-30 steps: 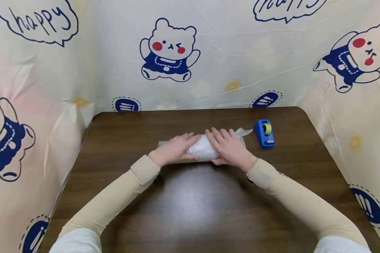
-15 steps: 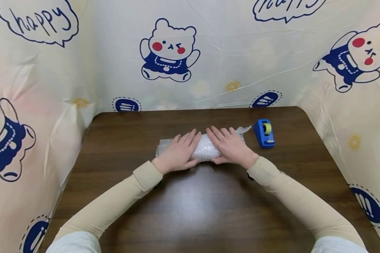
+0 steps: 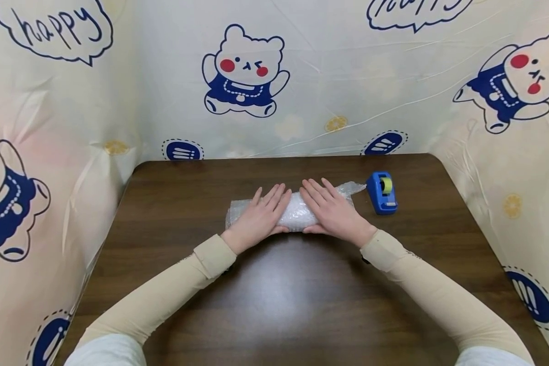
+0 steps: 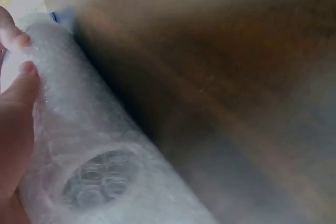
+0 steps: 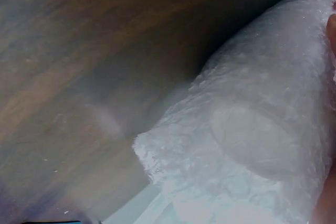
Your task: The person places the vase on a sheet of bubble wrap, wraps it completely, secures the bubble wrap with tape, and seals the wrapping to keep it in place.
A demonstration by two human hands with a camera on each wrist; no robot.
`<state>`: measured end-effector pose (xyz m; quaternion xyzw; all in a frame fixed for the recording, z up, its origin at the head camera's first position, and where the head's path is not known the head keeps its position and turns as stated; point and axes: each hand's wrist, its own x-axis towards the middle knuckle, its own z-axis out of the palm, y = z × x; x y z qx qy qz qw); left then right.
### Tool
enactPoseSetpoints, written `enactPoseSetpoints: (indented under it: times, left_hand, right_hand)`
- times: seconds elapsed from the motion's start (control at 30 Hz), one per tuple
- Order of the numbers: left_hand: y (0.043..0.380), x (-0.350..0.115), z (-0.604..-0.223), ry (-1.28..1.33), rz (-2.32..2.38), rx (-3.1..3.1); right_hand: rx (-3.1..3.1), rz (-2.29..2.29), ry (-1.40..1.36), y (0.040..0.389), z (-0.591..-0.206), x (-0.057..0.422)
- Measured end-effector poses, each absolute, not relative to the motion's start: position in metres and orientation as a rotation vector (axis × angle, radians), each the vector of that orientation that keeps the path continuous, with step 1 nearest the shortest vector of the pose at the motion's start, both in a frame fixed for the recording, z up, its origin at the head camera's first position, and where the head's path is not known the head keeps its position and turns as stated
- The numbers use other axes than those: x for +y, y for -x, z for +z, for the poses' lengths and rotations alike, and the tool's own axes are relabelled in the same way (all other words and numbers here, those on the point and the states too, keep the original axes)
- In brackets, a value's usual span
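A bundle rolled in clear bubble wrap (image 3: 297, 212) lies crosswise on the table in the head view. My left hand (image 3: 257, 216) rests on its left part, fingers straight across the top and thumb along the near side. On the right part lies my right hand (image 3: 334, 211), its fingers straight and close together, thumb at the near side. In the left wrist view, a round end outline shows through the bubble wrap (image 4: 89, 103), beside my thumb (image 4: 20, 114). A similar round shape shows in the bubble wrap (image 5: 262, 72) in the right wrist view. What is inside cannot be made out.
A blue tape dispenser (image 3: 381, 195) with a yellow-green roll stands just right of the bundle's loose wrap tail (image 3: 354, 187). The dark wooden table (image 3: 274, 295) meets a printed cloth backdrop (image 3: 302, 132) at its back and sides.
My left hand has turned and its fingers now reach further over the bundle, uncovering more of the left wrap end. My right fingers have straightened and come closer together.
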<state>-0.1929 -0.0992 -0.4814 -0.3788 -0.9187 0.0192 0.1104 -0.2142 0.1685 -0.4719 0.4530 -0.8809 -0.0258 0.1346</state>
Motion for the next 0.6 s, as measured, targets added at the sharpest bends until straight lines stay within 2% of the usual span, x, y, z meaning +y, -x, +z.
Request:
enactPoseSetpoints:
  times: [0.6]
  left_hand:
    - [0.1915,-0.0933,-0.4904,1.004,0.037,-2.613]
  right_hand:
    - [-2.601,0.039,-1.282,0.2142,-0.474,0.1679]
